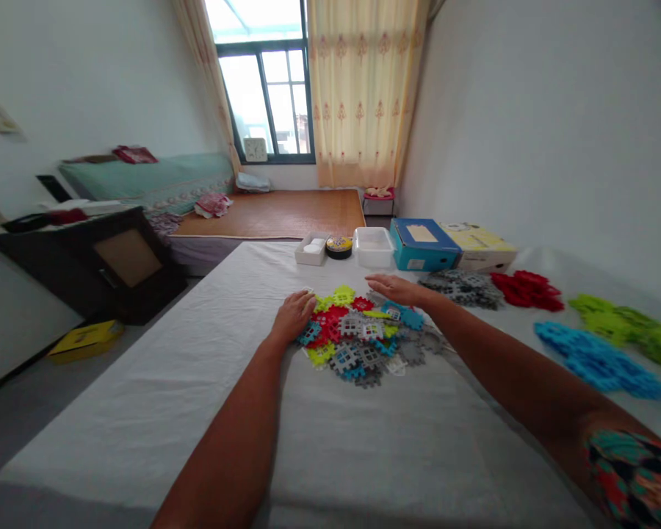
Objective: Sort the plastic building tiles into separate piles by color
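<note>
A mixed pile of plastic interlocking building pieces (350, 323) in red, grey, yellow-green, blue and white lies on the white-covered table (198, 367). At the pile's left edge rests my left hand (294, 316), its fingers extended and touching the outer pieces. My right hand (391, 287) is at the far right side of the pile, palm down with fingers stretched out. No piece shows in its grasp; whether it touches the pieces below, I cannot tell.
Sorted heaps lie to the right: grey pieces (468, 289), red pieces (526, 290), yellow-green pieces (628, 327), blue pieces (598, 356). Along the far edge stand a small white box (310, 257), a round tin (339, 248), a clear plastic container (373, 250), a blue box (425, 246) and a yellow-white box (479, 246).
</note>
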### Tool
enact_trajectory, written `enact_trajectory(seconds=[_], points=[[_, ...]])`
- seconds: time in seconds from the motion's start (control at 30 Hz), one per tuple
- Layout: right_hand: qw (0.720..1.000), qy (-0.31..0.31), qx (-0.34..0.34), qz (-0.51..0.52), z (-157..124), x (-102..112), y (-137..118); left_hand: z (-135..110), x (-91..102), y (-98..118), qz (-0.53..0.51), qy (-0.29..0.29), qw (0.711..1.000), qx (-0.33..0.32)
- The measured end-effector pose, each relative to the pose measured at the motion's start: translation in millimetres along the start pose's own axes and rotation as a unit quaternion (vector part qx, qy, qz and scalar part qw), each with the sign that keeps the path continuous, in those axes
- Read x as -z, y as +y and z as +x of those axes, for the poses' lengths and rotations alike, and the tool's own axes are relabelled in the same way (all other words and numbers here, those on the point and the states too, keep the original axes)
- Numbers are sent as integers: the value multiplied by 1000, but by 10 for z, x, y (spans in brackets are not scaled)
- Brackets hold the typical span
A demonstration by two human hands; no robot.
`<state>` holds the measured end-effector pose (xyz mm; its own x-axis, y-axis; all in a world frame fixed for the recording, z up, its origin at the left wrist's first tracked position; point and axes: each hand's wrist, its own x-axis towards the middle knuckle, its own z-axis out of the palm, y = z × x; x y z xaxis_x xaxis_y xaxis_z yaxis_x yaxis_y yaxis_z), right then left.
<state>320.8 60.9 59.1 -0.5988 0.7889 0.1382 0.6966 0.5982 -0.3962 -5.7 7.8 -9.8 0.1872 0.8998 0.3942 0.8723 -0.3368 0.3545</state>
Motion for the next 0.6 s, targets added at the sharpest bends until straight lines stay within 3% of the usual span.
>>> enact_trajectory(seconds=[0.07, 0.13, 0.23, 0.3, 0.47, 0.6], points=[[999, -25, -38, -25, -280, 173, 17, 14, -6, -21, -5, 1, 1000, -3], [993, -90, -72, -41, -591, 307, 68, 28, -11, -41, -7, 1, 1000, -2], [978, -181, -90, -50, -976, 359, 128, 42, -13, -65, -11, 0, 1000, -4], [979, -177, -88, -58, -1120, 340, 141, 41, -10, -80, -13, -1, 1000, -7], [992, -98, -71, -31, -1235, 334, 224, 20, 3, -115, -12, -6, 1000, -9], [991, -113, -71, -21, -1305, 280, 376, 16, 15, -127, -9, -8, 1000, -3]])
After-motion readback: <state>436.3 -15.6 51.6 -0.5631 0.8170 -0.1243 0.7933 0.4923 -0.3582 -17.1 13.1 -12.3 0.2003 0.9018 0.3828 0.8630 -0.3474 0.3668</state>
